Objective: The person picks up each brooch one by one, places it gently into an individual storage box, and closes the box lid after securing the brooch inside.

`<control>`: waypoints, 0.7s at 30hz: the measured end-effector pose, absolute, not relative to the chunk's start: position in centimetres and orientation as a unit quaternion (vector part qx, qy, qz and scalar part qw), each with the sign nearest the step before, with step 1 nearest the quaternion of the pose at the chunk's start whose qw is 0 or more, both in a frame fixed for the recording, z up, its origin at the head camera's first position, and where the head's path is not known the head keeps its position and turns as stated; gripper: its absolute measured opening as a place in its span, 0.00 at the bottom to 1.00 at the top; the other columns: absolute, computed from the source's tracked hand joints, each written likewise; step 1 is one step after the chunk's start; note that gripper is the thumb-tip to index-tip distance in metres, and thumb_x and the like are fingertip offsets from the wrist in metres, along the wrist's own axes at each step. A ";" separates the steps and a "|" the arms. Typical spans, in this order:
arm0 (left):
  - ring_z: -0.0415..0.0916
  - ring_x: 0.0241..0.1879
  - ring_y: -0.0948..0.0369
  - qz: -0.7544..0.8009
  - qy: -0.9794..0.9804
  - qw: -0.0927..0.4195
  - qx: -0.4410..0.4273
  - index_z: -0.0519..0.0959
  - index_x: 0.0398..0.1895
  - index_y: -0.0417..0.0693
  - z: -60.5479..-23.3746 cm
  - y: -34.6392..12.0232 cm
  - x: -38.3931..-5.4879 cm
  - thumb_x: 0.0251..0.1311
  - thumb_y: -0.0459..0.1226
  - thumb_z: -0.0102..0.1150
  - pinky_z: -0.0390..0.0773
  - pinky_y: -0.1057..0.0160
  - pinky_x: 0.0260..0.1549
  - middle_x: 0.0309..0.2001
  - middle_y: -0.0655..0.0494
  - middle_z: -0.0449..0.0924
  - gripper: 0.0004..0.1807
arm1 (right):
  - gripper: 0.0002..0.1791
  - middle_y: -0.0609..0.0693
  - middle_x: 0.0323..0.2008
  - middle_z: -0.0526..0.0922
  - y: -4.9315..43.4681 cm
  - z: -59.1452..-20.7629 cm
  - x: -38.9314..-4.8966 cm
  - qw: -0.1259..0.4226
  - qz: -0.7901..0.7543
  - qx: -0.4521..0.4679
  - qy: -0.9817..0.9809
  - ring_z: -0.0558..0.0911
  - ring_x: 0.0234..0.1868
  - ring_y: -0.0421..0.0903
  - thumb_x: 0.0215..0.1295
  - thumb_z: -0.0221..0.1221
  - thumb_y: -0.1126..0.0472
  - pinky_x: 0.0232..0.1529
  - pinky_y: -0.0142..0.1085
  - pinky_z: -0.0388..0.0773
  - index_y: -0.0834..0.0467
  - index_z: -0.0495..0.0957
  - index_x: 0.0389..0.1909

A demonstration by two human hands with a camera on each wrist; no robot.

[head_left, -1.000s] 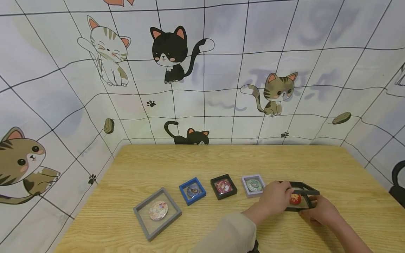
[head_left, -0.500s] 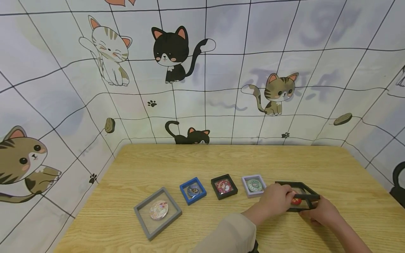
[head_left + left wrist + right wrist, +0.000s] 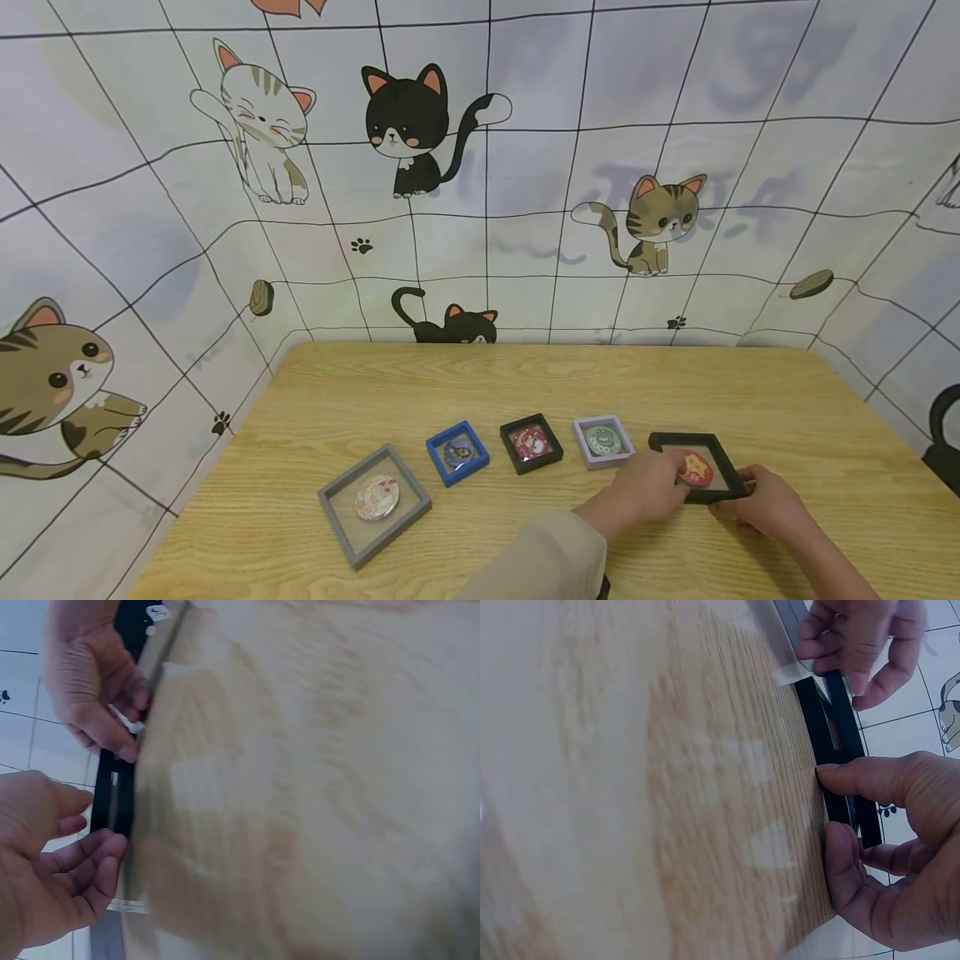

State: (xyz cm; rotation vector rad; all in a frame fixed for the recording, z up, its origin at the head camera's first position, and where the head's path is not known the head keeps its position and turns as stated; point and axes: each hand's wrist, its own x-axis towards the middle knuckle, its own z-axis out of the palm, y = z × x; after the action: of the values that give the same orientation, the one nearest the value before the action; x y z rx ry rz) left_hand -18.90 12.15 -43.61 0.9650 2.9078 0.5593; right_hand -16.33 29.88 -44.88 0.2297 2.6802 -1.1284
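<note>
A black square display frame [image 3: 682,439] with a clear film window lies at the right of the table in the head view. A round red badge [image 3: 696,469] with a yellow figure shows in its window. My left hand [image 3: 651,490] holds the frame's left front part and hides that corner. The right hand [image 3: 770,502] grips the right front corner. In the right wrist view, its thumb lies on the black edge [image 3: 826,735], fingers curled below. A narrow gap shows between the frame's two halves there.
To the left on the wooden table [image 3: 525,375] lie a lilac frame [image 3: 577,440], another black frame [image 3: 519,461], a blue frame [image 3: 437,462] and a larger grey frame [image 3: 390,542], each with a round badge. A cat-print curtain [image 3: 525,183] hangs behind.
The raised upper half of the black frame has come down onto the lower half, so the frame now lies nearly flat. Both hands stay at its front corners.
</note>
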 end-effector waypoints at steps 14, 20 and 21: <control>0.75 0.37 0.68 0.147 0.969 0.052 0.190 0.71 0.55 0.43 -43.9 13.5 -18.8 0.55 0.55 0.54 0.73 0.71 0.30 0.40 0.60 0.80 0.32 | 0.43 0.65 0.31 0.73 29.8 -45.1 -16.5 0.113 -0.389 0.091 0.910 0.76 0.24 0.44 0.41 0.70 0.58 0.25 0.38 0.77 0.80 0.57 0.48; 0.73 0.33 0.68 0.147 0.971 0.048 0.184 0.76 0.43 0.47 -43.7 13.7 -18.8 0.52 0.55 0.57 0.71 0.71 0.28 0.31 0.62 0.78 0.24 | 0.43 0.64 0.30 0.73 29.8 -45.2 -16.6 0.113 -0.382 0.094 0.912 0.76 0.24 0.44 0.41 0.70 0.58 0.25 0.38 0.77 0.80 0.56 0.47; 0.73 0.32 0.68 0.147 0.971 0.049 0.180 0.76 0.42 0.48 -43.7 13.7 -18.8 0.52 0.55 0.58 0.71 0.71 0.27 0.31 0.62 0.78 0.23 | 0.42 0.64 0.30 0.72 29.9 -45.2 -16.7 0.114 -0.380 0.095 0.913 0.76 0.24 0.44 0.41 0.70 0.58 0.25 0.38 0.77 0.80 0.56 0.47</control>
State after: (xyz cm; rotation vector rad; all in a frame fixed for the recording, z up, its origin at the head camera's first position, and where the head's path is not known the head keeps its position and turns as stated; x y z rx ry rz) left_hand -18.78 13.73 -43.74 0.5491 2.9594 0.4487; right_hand -16.65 29.85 -45.16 0.2790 2.6767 -1.1146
